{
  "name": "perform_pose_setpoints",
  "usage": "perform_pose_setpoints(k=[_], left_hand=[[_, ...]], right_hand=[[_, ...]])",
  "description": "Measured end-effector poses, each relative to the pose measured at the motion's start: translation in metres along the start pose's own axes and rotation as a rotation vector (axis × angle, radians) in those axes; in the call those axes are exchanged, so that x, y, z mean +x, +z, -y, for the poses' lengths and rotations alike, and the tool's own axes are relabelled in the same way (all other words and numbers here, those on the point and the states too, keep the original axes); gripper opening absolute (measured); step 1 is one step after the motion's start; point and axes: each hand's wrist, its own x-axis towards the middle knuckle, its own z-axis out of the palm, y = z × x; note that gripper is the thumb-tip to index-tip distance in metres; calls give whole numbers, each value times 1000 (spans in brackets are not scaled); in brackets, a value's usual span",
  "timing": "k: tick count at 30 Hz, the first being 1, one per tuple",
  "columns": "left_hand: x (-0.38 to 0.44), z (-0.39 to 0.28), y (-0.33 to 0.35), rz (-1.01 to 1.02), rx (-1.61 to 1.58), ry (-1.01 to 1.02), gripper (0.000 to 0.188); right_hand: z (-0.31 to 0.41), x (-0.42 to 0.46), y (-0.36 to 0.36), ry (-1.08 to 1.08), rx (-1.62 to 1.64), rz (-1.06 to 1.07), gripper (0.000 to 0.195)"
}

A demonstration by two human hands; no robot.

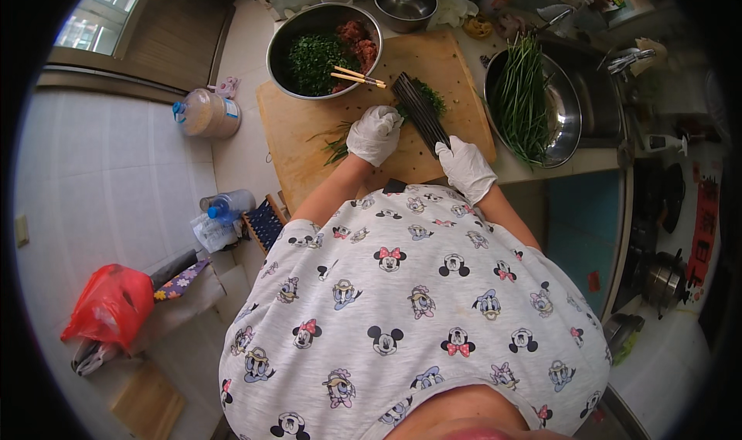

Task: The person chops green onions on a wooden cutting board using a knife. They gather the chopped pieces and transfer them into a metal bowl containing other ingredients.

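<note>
White gloves cover both my hands. My left hand [375, 134] is closed around a bunch of long green leaves, likely chives [336, 145], whose ends stick out to its left on the wooden cutting board [301, 167]. In my right hand [467, 167] is the handle end of a dark, ridged cleaver [422, 112], its blade slanting up and left. Chopped greens [429, 97] lie beside the blade, partly hidden by it. Above my left hand, a steel bowl [273, 63] holds chopped greens [316, 57] and raw minced meat [362, 49]. A pair of chopsticks [359, 78] rests across its rim.
Right of the board, a steel basin [571, 112] holds whole green stalks [522, 104], next to the sink [600, 104]. A small saucepan [406, 2] stands behind the board. On the floor at left are a large plastic jug [208, 115] and a red plastic bag [113, 307].
</note>
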Motion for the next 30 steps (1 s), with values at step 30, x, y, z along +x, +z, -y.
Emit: perform_pose_setpoints(k=[30], left_hand=[[-4,9,-10,38,-18,65,15]], right_hand=[[-2,19,15,29,175,-34,37]])
